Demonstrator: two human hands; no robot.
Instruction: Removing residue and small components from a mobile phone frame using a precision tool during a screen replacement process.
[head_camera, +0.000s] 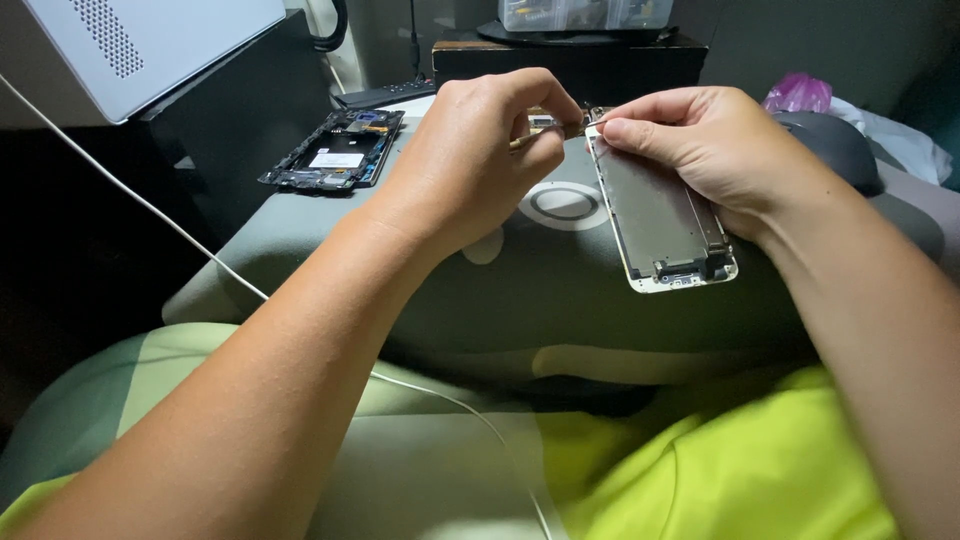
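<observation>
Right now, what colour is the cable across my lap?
White cable, clearest in the head view.

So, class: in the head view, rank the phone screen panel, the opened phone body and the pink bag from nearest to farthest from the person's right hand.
1. Phone screen panel: held by the right hand.
2. Pink bag: just behind the hand, to its right.
3. Opened phone body: far left, beyond the left hand.

Grey-green cushion (560, 290) under phone screen panel (660, 215)
</observation>
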